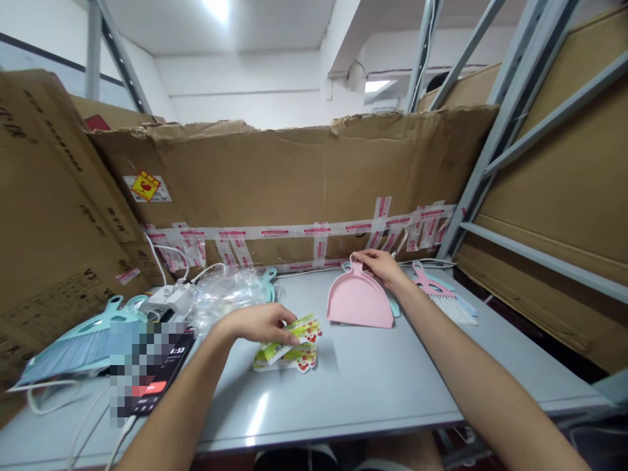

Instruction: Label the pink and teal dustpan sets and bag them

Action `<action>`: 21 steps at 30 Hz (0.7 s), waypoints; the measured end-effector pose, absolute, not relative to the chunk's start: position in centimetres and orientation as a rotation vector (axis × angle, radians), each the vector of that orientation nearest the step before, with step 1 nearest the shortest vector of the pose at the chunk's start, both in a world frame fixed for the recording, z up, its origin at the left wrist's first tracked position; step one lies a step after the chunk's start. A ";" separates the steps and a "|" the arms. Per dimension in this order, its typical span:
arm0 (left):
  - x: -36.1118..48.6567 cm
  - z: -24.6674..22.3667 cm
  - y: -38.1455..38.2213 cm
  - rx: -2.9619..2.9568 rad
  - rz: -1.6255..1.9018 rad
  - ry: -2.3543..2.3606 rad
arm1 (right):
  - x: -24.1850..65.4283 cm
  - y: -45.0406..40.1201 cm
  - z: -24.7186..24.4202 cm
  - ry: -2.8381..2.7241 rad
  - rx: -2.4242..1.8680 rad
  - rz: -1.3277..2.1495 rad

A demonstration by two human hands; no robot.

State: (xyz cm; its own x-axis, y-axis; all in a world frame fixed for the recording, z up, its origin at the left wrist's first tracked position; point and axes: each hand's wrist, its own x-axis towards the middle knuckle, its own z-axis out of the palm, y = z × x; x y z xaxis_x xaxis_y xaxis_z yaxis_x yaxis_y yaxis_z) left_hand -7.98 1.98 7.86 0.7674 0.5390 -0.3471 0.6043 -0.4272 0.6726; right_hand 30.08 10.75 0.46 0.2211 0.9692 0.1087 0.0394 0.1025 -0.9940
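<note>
My left hand (262, 322) pinches a yellow-green printed card (307, 327) between thumb and fingers. Just beneath it, a second card (307, 358) of similar print lies on the grey table (373, 386). At the back right of the table, my right hand (380, 265) is closed on the handle of a pink dustpan (360, 301), whose wide edge points toward me. A strip of a teal dustpan (395, 307) shows behind the pink one. To the right of that arm lie a pink brush with white bristles (444, 302) and pale blue bristles beside it.
Clear plastic bags (223, 291) with teal items lie at the back left. A teal brush and dustpan (88, 340), a power strip (169, 297), a phone (164, 376) and white cables occupy the left side. Cardboard (294, 176) walls the back; a metal rack post (471, 190) stands right.
</note>
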 end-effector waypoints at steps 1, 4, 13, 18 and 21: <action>-7.9 7.8 2.0 2.136 -0.094 0.845 | 30.2 11.0 0.4 -1.109 -1.254 0.934; -7.9 7.7 2.2 2.122 -0.016 0.893 | 30.6 11.1 0.0 -1.124 -1.261 0.893; -7.4 7.1 2.4 1.948 0.436 0.886 | 31.5 11.1 -0.7 -1.200 -1.276 0.813; -6.2 6.5 2.6 1.707 0.902 1.002 | 31.9 11.0 -0.8 -1.253 -1.291 0.811; -5.8 6.1 2.5 1.709 0.965 1.044 | 31.8 11.1 -0.6 -1.333 -1.320 0.833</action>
